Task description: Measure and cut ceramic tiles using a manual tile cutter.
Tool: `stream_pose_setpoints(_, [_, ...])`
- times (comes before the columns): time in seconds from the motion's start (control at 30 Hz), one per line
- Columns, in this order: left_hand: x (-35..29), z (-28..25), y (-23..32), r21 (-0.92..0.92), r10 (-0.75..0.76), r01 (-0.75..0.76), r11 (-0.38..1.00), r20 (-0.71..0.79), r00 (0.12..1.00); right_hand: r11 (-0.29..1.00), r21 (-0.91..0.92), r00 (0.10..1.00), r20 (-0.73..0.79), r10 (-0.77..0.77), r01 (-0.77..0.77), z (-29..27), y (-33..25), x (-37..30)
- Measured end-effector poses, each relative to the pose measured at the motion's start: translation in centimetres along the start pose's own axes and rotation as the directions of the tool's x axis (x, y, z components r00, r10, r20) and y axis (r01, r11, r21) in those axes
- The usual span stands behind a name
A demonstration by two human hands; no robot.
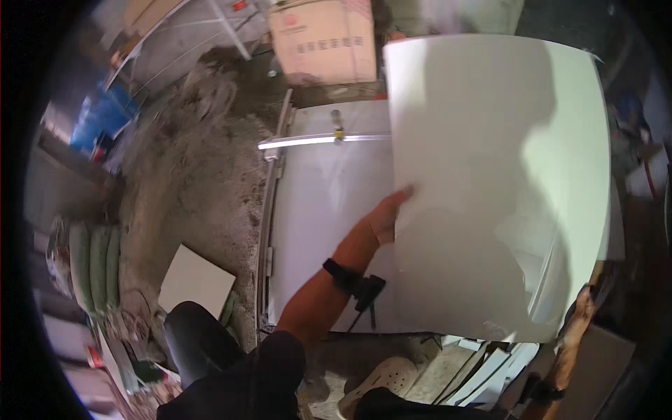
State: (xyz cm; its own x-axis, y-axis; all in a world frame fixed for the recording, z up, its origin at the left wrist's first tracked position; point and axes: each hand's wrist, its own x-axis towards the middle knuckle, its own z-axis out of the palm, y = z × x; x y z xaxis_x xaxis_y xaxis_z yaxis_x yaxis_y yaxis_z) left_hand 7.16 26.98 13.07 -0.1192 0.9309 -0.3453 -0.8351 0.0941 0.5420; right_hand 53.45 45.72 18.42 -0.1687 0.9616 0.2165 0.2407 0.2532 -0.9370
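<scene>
A large, glossy off-white tile (483,133) is held up in front of me, with shadows across its face. My left hand (392,210) grips its left edge, thumb on the face and fingers hidden behind. My right hand (582,308) is closed at its lower right edge, partly dark and blurred. Left of the tile and partly covered by it lies a wide, flat tile cutter (329,210). A silver rail (294,142) with a small yellow fitting (339,134) crosses its far part. A black strap with a small device (357,283) sits on my left wrist.
A cardboard box (323,42) stands beyond the cutter. Left on the dusty floor (189,168) lies a smaller pale tile piece (196,280), near green rolled bundles (94,266). Pale offcut strips (490,374) lie by my shoe (378,385). A blue object (105,115) is far left.
</scene>
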Motion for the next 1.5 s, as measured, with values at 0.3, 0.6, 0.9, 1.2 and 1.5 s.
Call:
stream_pose_setpoints(0.3, [-16.7, -7.0, -6.4, 0.065, 0.188, -0.18, 0.981, -0.134, 0.973, 0.851, -0.28, 0.663, 0.742, -0.101, 0.444, 21.1, 0.5, 15.0])
stream_pose_setpoints(0.6, [-22.9, -2.1, -10.1, -0.125, 0.219, -0.341, 0.932, -0.557, 0.801, 0.644, -0.35, 0.592, 0.781, -0.201, 0.681, 30.9, 2.5, 12.2])
stream_pose_setpoints(0.9, [-22.2, -4.0, -12.8, -0.098, 0.188, -0.288, 0.953, -0.556, 0.81, 0.559, -0.075, 0.416, 0.587, 0.694, -0.826, 21.8, 2.9, -6.0])
stream_pose_setpoints(1.2, [-16.5, -7.9, -17.9, -0.084, 0.159, -0.221, 0.972, -0.459, 0.874, 0.788, -0.059, 0.7, 0.422, 0.576, -0.613, 24.5, 9.3, -4.6])
stream_pose_setpoints(1.5, [-12.1, -10.8, -18.4, 0.042, 0.177, -0.182, 0.982, -0.517, 0.837, 0.867, -0.082, 0.79, 0.376, 0.484, -0.491, 26.7, 13.1, -1.0])
